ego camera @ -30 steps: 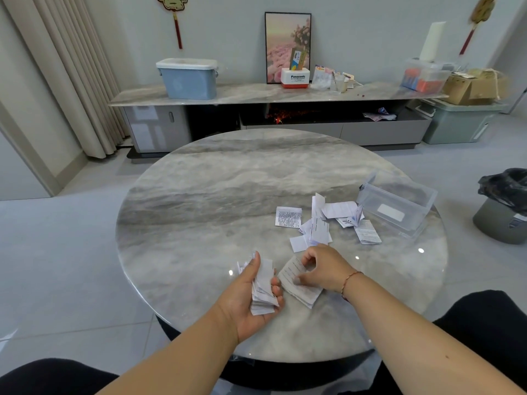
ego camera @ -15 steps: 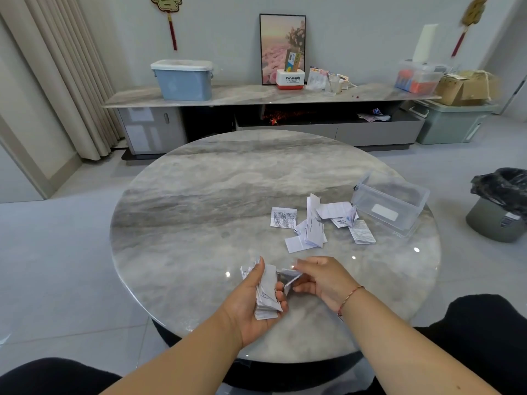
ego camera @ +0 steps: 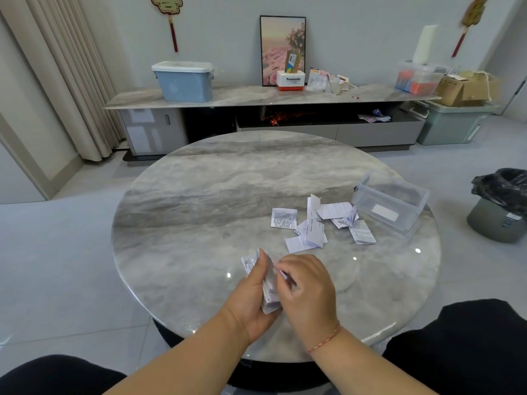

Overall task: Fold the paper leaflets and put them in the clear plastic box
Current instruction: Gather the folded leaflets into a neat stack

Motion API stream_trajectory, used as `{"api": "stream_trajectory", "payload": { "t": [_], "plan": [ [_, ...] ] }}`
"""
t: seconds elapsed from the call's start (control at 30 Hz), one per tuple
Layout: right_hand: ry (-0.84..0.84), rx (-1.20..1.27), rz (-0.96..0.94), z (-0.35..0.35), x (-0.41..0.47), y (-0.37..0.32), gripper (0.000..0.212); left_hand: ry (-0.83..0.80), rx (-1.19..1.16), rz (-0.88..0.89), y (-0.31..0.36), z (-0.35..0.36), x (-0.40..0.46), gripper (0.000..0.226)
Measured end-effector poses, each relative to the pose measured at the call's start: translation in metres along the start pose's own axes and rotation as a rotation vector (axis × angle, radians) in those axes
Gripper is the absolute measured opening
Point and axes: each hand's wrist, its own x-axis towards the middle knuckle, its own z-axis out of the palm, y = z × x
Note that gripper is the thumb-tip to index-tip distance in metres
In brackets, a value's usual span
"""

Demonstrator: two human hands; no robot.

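A round, glossy grey marble desk stands on pale floor tiles, with a long marble-topped sideboard against the back wall carrying a blue lidded bin and a framed picture; cream curtains hang at the left and a bin lined with a black bag sits at the right. The clear plastic box lies tipped near the desk's right edge, and loose paper leaflets are scattered just beside it toward the middle. The desk's left half and far side are bare marble, with open floor all around. Near the front edge the left hand grips a stack of folded leaflets, fingers curled round it. The right hand now lies against that stack, pinching a folded leaflet at it, whereas a second ago it pressed a leaflet flat on the desk just beside the left hand.
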Motion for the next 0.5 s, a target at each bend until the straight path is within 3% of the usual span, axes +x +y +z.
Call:
{"api": "stream_trajectory", "payload": {
  "t": [0.3,0.43,0.5],
  "plan": [
    [-0.071,0.188,-0.032,-0.002,-0.006,-0.011,0.014,0.011,-0.057,-0.046,0.008,0.005,-0.01,0.074],
    [-0.192,0.257,-0.064,-0.011,-0.002,-0.006,0.014,0.082,-0.025,-0.043,0.01,0.001,-0.007,0.049],
    [-0.15,0.13,0.072,-0.007,0.015,0.014,0.011,0.135,-0.05,-0.023,0.013,-0.003,-0.001,0.04]
  ]
}}
